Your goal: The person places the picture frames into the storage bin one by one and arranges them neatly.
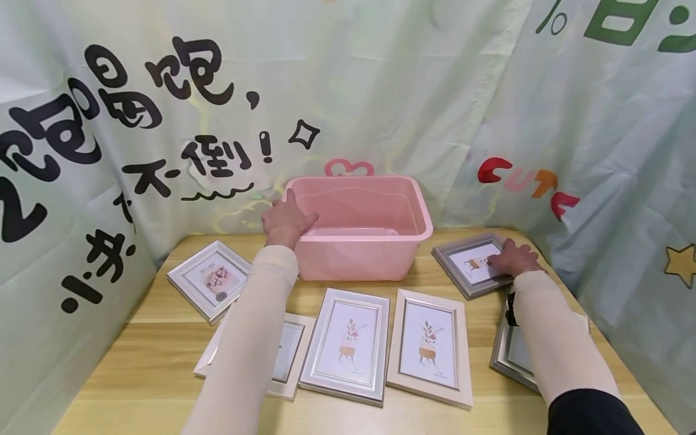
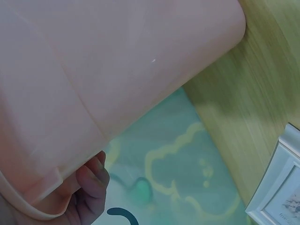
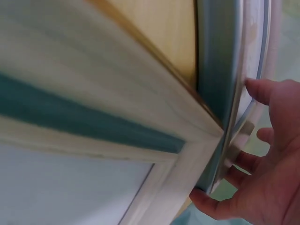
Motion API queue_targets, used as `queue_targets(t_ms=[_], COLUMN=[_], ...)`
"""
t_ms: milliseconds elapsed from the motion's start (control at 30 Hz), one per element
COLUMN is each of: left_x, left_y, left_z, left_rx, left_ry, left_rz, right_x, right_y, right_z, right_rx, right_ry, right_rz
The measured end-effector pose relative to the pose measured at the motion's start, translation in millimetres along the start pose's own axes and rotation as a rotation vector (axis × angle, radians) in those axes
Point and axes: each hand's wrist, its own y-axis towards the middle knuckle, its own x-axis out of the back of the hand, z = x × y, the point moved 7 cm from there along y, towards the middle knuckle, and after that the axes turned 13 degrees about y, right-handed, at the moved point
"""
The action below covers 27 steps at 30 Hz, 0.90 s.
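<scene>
My left hand (image 1: 287, 220) grips the left rim of a pink plastic bin (image 1: 353, 260) at the back of the table. In the left wrist view its fingers (image 2: 93, 180) curl under the bin's rim, against its outer wall. My right hand (image 1: 515, 257) holds the right edge of a grey picture frame (image 1: 457, 272) lying right of the bin. The right wrist view has the thumb on this frame's face and the other fingers (image 3: 211, 206) along its side. A cream frame corner (image 3: 197, 159) stands close in front of it there.
Silver frames (image 1: 203, 305) (image 1: 312, 368) and cream frames (image 1: 293, 356) (image 1: 462, 362) lie along the left and front. Another grey frame (image 1: 502, 350) is partly under my right forearm. A printed curtain (image 1: 380, 90) hangs behind the wooden table (image 1: 147, 344).
</scene>
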Motion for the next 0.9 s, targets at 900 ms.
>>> queue_targets(t_ms=[900], left_x=[1.1], left_y=[1.3], left_z=[-1.5], left_rx=[0.013], left_ry=[0.033], left_rz=[-0.021], right_x=[11], right_y=[12.0], right_z=[-13], right_rx=[-0.015], right_ry=[0.03], right_rz=[-0.065])
